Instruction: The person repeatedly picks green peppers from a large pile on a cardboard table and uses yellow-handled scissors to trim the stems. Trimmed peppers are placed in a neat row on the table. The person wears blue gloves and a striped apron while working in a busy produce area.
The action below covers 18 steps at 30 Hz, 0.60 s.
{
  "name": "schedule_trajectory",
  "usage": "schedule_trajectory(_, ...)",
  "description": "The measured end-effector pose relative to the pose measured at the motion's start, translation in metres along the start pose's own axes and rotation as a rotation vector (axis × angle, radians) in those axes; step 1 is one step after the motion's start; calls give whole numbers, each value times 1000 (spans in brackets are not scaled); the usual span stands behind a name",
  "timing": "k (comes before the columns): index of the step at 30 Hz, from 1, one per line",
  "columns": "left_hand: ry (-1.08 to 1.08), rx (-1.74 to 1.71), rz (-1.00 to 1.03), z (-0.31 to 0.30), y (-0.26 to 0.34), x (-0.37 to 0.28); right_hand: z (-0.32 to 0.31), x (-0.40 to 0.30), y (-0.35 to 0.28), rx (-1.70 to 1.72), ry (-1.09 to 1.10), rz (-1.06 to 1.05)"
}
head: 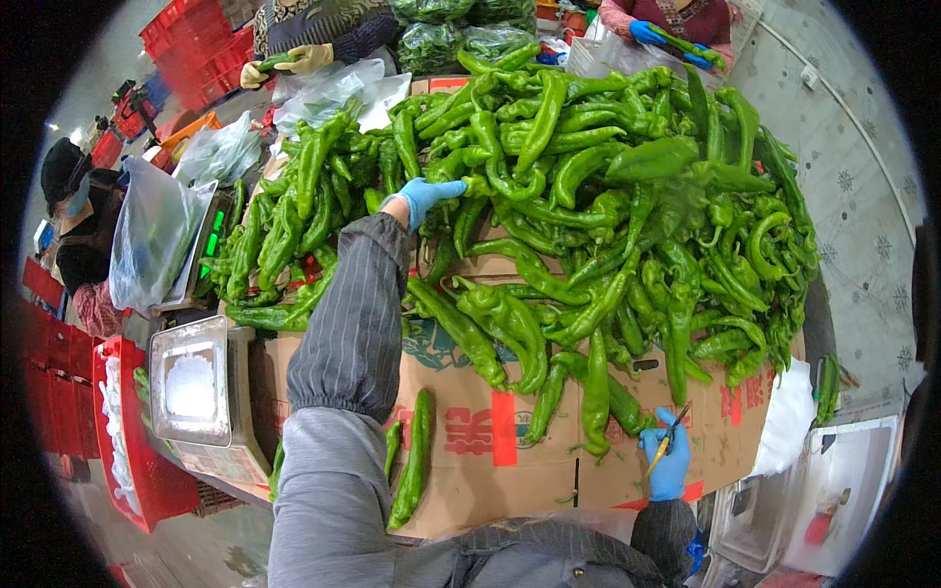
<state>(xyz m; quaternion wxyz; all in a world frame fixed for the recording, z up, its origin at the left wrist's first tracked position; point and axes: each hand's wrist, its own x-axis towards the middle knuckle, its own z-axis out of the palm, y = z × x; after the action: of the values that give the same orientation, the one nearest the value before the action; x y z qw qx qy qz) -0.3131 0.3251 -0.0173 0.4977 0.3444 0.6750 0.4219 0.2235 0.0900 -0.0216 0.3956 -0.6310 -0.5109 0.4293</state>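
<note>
A large heap of long green peppers (pixel 603 294) lies on flattened cardboard (pixel 537 470) with red print. My left hand (pixel 430 200), in a blue glove, reaches to the far left part of the heap, its fingers at the end of a pepper (pixel 479 185); whether it grips that pepper is unclear. In my right hand (pixel 669 456), also blue-gloved, is a pair of small scissors (pixel 659 454) with yellow handles, near the cardboard's right front. A pepper's end lies just left of that hand. A long pepper (pixel 413 459) rests apart, beside my left sleeve.
A scale with a metal pan (pixel 192 382) stands at left, beside a red crate (pixel 140 456). Behind it a plastic bag (pixel 158 235) sits on another scale. Several co-workers stand around; one's blue gloves (pixel 654 37) hold a pepper. White bins (pixel 838 492) are at lower right.
</note>
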Motion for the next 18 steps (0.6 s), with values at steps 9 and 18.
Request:
schedule_trajectory(9, -25, 52, 25, -9, 17, -74, -3, -9, 0, 44, -45, -30)
schedule_trajectory(18, 157, -212, 429, 32, -38, -197, 9, -17, -36, 100, -108, 1)
